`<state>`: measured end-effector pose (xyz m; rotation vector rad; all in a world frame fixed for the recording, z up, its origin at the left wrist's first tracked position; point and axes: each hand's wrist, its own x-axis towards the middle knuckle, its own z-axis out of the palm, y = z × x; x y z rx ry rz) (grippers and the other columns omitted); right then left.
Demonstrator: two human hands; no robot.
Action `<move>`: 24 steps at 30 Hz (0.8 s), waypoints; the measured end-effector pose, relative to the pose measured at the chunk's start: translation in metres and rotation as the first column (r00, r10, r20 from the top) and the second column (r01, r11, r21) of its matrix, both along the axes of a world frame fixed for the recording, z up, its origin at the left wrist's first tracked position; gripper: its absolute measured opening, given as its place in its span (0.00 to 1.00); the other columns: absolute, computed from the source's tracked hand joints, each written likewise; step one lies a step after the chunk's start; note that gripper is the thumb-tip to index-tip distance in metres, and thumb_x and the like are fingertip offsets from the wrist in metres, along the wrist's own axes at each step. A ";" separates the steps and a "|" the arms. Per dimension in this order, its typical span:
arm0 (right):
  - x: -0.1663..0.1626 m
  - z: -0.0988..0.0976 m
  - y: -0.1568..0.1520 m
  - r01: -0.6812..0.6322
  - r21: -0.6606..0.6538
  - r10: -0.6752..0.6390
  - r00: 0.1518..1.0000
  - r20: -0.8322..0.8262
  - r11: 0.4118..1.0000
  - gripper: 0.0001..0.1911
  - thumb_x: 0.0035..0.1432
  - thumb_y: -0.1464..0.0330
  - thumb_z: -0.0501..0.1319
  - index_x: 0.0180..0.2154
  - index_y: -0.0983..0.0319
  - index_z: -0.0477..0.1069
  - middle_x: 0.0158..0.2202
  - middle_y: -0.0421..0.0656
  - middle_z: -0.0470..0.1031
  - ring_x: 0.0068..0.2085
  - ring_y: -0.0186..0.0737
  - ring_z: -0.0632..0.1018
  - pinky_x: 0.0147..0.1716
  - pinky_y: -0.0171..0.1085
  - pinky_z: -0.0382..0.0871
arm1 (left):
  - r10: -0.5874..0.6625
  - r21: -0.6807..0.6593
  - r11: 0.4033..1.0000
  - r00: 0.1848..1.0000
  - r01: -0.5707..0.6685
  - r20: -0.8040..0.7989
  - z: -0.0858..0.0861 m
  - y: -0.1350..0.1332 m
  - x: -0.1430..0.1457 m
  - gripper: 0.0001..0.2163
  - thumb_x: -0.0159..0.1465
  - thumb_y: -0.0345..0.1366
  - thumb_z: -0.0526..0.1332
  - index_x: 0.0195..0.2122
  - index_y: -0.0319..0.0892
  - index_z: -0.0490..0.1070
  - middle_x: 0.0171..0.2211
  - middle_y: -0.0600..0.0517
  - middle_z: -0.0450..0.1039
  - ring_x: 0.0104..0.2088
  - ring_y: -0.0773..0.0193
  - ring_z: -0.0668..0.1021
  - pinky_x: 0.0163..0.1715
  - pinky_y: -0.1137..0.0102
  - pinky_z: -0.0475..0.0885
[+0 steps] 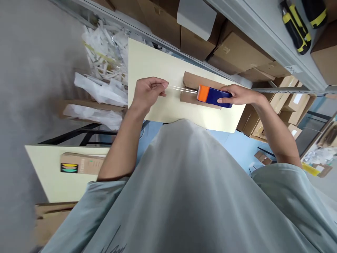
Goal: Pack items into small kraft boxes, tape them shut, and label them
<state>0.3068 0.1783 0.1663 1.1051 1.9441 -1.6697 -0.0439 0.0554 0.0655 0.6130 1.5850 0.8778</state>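
My right hand (235, 95) is closed around a tape dispenser (214, 97) with a dark blue body and an orange front. It sits over a narrow brown cardboard box (191, 80) lying lengthwise on the cream tabletop (158, 63). A strip of clear tape (183, 88) runs taut from the dispenser's mouth toward the left, showing mainly as bright lines. Its free end is pinched between the fingertips of my left hand (150, 92), just beyond the box's left end. The box's far right part is hidden by the dispenser and hand.
A metal shelf (252, 24) with cardboard boxes (237, 52) runs along the table's far side, with yellow-black cutters (296, 28) on it. White plastic scraps (105, 56) lie left. Another table (52, 186) at lower left carries a printed carton (83, 163).
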 end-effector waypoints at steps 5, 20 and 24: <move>-0.012 -0.022 0.005 0.037 -0.043 -0.034 0.997 0.070 0.998 0.34 0.56 0.34 0.75 0.40 0.57 0.80 0.34 0.41 0.83 0.35 0.43 0.78 0.31 0.39 0.73 | 0.016 -0.008 1.000 0.998 -0.015 0.066 -0.042 0.001 -0.005 0.04 0.66 0.26 0.72 0.34 0.41 0.84 0.32 0.51 0.81 0.28 0.68 0.78 0.36 0.68 0.83; -0.027 -0.023 -0.003 0.056 -0.014 -0.053 0.985 0.163 0.998 0.32 0.59 0.37 0.75 0.42 0.58 0.80 0.36 0.42 0.84 0.36 0.43 0.78 0.33 0.39 0.73 | 0.002 -0.208 0.976 0.951 0.065 0.308 -0.127 0.020 0.035 0.16 0.58 0.38 0.82 0.40 0.43 0.78 0.28 0.57 0.78 0.29 0.70 0.78 0.38 0.70 0.78; -0.026 -0.022 -0.006 0.072 0.013 -0.073 0.984 0.160 0.997 0.32 0.57 0.36 0.76 0.40 0.58 0.80 0.33 0.41 0.83 0.34 0.43 0.77 0.32 0.39 0.71 | 0.081 -0.236 0.970 0.989 -0.050 0.126 -0.131 0.010 0.052 0.19 0.61 0.44 0.80 0.45 0.44 0.75 0.31 0.61 0.77 0.35 0.71 0.81 0.40 0.73 0.74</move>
